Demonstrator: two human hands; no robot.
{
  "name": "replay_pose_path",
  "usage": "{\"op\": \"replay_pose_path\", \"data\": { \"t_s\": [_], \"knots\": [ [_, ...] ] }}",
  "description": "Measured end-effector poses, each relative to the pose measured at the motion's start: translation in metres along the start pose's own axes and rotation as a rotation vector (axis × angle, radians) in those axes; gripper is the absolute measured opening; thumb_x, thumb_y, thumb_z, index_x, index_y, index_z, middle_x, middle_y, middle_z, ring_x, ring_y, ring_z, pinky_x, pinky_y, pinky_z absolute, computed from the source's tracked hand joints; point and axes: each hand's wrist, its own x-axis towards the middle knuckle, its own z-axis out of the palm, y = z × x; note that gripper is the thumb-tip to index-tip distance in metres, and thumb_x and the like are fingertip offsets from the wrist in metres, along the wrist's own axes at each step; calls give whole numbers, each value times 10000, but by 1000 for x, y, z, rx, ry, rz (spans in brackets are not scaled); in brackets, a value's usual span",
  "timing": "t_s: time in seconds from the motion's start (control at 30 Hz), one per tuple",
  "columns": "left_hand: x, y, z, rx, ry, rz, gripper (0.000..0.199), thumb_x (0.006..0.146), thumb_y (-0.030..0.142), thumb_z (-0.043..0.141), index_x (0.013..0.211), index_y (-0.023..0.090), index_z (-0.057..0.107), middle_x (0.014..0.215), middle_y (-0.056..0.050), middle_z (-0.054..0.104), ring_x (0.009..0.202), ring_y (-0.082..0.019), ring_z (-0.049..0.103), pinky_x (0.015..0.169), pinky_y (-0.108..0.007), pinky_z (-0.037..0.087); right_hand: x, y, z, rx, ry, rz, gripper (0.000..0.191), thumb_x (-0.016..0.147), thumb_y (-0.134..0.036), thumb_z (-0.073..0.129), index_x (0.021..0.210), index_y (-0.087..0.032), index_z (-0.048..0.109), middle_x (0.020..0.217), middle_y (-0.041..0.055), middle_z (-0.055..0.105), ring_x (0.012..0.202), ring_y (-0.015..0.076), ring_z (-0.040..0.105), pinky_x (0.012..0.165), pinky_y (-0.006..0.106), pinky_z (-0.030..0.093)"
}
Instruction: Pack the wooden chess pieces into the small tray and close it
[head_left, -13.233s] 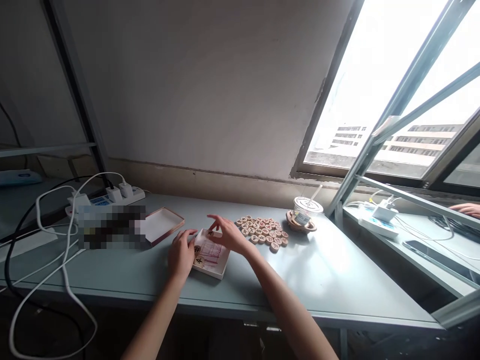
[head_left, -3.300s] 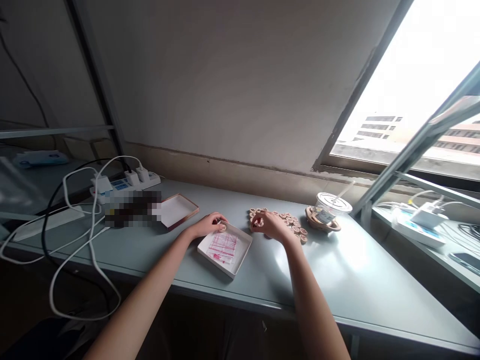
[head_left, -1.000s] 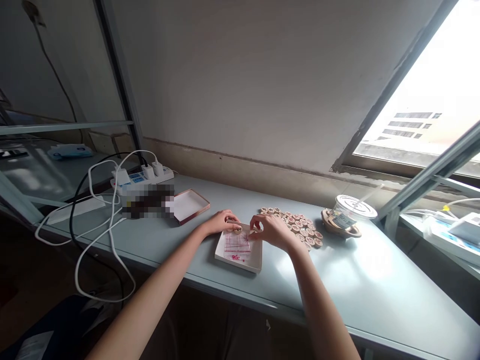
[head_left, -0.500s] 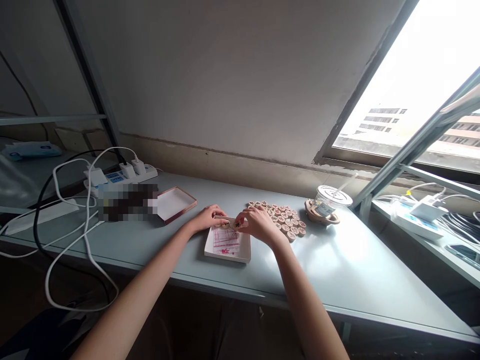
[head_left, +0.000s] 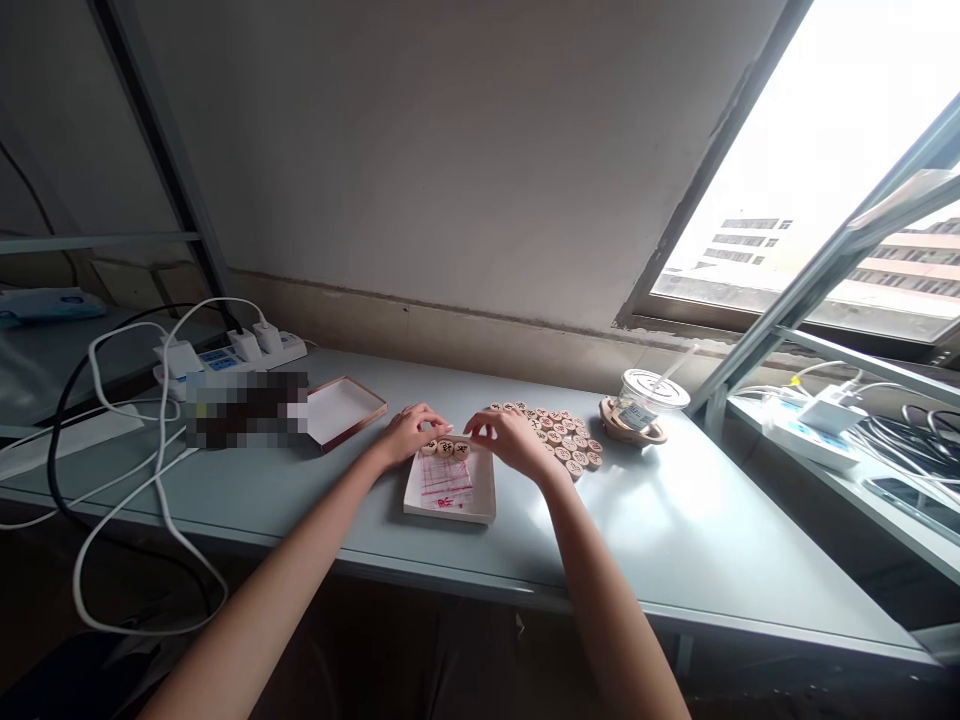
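Note:
A shallow white box (head_left: 450, 517) lies in front of me, with a paper marked in pink lines (head_left: 446, 482) in it. Along the box's far wall stand 3 round wooden Chinese chess pieces (head_left: 445, 448) in a row. My left hand (head_left: 407, 436) rests at the far left corner, fingers stretched toward the row, nothing seen gripped. At the far right corner, my right hand (head_left: 508, 438) is bent over the rim, fingers apart, fingertips partly hidden. Beyond it, several more Chinese chess pieces (head_left: 559, 432) lie close together on the table.
The box lid (head_left: 345, 410) lies open side up to the left. A power strip (head_left: 225, 360) with chargers and looping white cables (head_left: 160, 470) fills the left side. A lidded plastic cup (head_left: 646, 400) sits in a brown holder (head_left: 637, 434) at the right. The table's front edge (head_left: 525, 598) runs near me.
The chess piece that my right hand held is now in the row in the box, and the right fingers have moved off it to the far rim. The view has shifted slightly.

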Motion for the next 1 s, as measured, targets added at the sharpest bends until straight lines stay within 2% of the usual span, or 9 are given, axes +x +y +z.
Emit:
{"op": "replay_pose_path", "data": {
  "t_s": [0.1,0.2,0.37,0.5,0.73,0.83,1.0],
  "knots": [
    [0,4,6,8,-10,4,391,747,547,548,890,208,681,990,-72,596,980,-240,534,831,-313,426,-2,20,2,-171,151,170,200,899,-259,456,1014,-239,618,1027,51,618,946,186,516,796,307,303],
    [2,1,14,-37,-83,-10,392,701,533,605,901,200,659,1012,-71,599,976,-240,550,806,-303,443,-5,33,11,-304,127,244,244,868,-301,511,1083,-230,602,1095,94,578,1017,237,455,795,335,294],
    [7,-8,19,-138,-132,-24,395,670,509,643,891,181,646,1024,-74,603,950,-224,581,811,-299,455,-3,31,20,-312,85,166,185,877,-280,497,997,-245,632,1123,81,583,1025,225,444,810,344,258],
    [7,-11,17,-179,-124,-17,408,655,500,659,894,171,644,1045,-83,598,943,-223,592,790,-301,467,1,28,20,-284,76,174,163,882,-269,482,898,-216,636,991,66,647,911,195,505,793,336,242],
    [4,-19,9,-104,14,-83,424,645,518,659,897,178,644,1049,-93,611,952,-246,582,753,-304,465,0,25,7,-51,163,225,191,860,-384,511,926,-269,650,925,16,667,888,184,551,788,320,251],
    [4,-23,7,-41,69,-102,400,658,505,649,886,177,647,1043,-95,612,954,-247,572,775,-312,454,0,14,5,57,132,136,185,847,-413,530,914,-283,643,910,-12,661,866,165,553,790,307,259],
    [7,-28,9,7,95,-58,369,671,489,640,862,175,664,990,-90,629,945,-246,567,796,-314,447,3,-3,16,2,107,30,103,814,-312,595,873,-240,640,875,7,652,845,166,529,803,307,248]
  ]
}}
